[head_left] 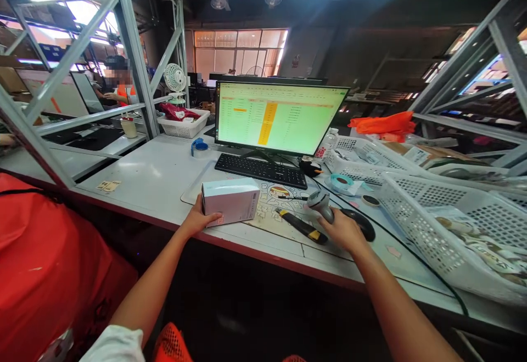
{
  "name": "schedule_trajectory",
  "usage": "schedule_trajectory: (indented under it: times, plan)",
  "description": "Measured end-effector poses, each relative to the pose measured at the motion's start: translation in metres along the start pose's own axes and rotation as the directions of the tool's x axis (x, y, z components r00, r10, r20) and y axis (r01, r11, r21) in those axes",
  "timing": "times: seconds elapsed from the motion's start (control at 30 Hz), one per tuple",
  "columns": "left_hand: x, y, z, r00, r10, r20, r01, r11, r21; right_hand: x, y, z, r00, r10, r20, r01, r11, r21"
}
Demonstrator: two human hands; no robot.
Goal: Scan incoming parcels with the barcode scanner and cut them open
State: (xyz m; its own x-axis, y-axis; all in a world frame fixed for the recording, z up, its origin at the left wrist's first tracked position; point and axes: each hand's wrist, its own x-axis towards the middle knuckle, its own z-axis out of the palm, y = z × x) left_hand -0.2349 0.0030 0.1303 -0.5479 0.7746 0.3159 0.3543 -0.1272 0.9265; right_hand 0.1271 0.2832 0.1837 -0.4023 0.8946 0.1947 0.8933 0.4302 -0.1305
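My left hand [198, 218] grips a small white box [233, 202] by its left end, thumb on the near face, at the front edge of the table. Printed text and a small label show on the side facing me. In my right hand [342, 229] is a grey handheld barcode scanner [321, 205], its head turned up and left towards the box, with a gap between them. A black and yellow utility knife [302, 226] lies just left of that hand, and a black mouse [359, 223] sits right behind it.
A lit monitor [280, 117] with a spreadsheet stands behind a black keyboard [261, 171]. White plastic baskets [436, 241] line the right side. Tape rolls [341, 182] lie near them. A red bag [49, 263] bulges at left. A co-worker [121, 84] is beyond the metal frame.
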Motion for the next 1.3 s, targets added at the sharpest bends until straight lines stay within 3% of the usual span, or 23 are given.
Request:
schedule_trajectory:
  times: [0.1,0.2,0.3,0.4,0.53,0.63,0.73,0.83,1.0,1.07,1.1,1.2,1.23,1.27,1.3]
  plan:
    - [-0.001,-0.003,-0.001,1.0,-0.018,-0.022,0.019,0.999,0.039,0.002,0.005,0.018,1.0,0.023,0.014,-0.023,1.0,0.01]
    - [-0.001,-0.007,0.001,0.999,-0.02,-0.043,0.022,0.998,0.059,0.001,0.003,0.017,0.998,0.064,0.012,-0.065,0.997,0.031]
    - [-0.002,-0.01,0.001,0.997,-0.015,-0.071,0.02,0.997,0.072,0.013,-0.013,0.0,0.984,0.101,-0.145,-0.09,0.993,0.08]
    - [-0.003,-0.009,0.001,0.994,-0.037,-0.104,0.047,0.994,0.098,0.041,-0.046,-0.013,0.964,0.057,-0.259,-0.024,0.991,0.128]
    - [-0.005,-0.003,0.0,0.988,-0.057,-0.142,0.072,0.992,0.103,0.087,-0.099,-0.007,0.993,-0.1,-0.068,0.111,0.978,0.175]
    - [-0.007,0.002,-0.001,0.985,-0.059,-0.163,0.076,0.993,0.095,0.112,-0.127,0.005,0.993,-0.118,0.005,0.115,0.977,0.178]
    - [-0.007,0.005,0.0,0.983,-0.059,-0.176,0.075,0.994,0.082,0.124,-0.14,0.013,0.998,-0.066,0.01,0.063,0.984,0.167]
    - [-0.006,0.003,0.0,0.981,-0.052,-0.187,0.072,0.992,0.101,0.127,-0.144,0.014,0.994,-0.066,0.091,0.05,0.984,0.171]
    - [-0.003,-0.002,-0.002,0.986,-0.038,-0.165,0.054,0.994,0.094,0.12,-0.156,-0.016,0.977,-0.189,0.098,0.159,0.954,0.253]
    - [-0.003,-0.002,-0.003,0.988,-0.038,-0.149,0.051,0.995,0.085,0.104,-0.166,-0.033,0.942,-0.328,0.077,0.287,0.901,0.325]
    - [-0.003,-0.002,-0.003,0.99,-0.029,-0.138,0.041,0.995,0.086,0.092,-0.173,-0.04,0.896,-0.439,0.072,0.384,0.845,0.372]
    - [-0.004,-0.002,-0.004,0.993,0.053,-0.106,-0.042,0.994,0.103,0.044,-0.195,-0.053,0.664,-0.746,0.049,0.65,0.608,0.455]
    - [-0.005,-0.003,-0.003,0.992,0.087,-0.095,-0.077,0.991,0.109,0.026,-0.2,-0.055,0.626,-0.779,0.041,0.695,0.581,0.423]
    - [-0.005,-0.004,-0.003,0.99,0.115,-0.085,-0.105,0.988,0.114,0.009,-0.204,-0.056,0.631,-0.775,0.036,0.715,0.599,0.361]
    - [-0.006,-0.006,-0.002,0.988,0.134,-0.078,-0.125,0.985,0.12,-0.007,-0.203,-0.059,0.672,-0.74,0.03,0.704,0.65,0.284]
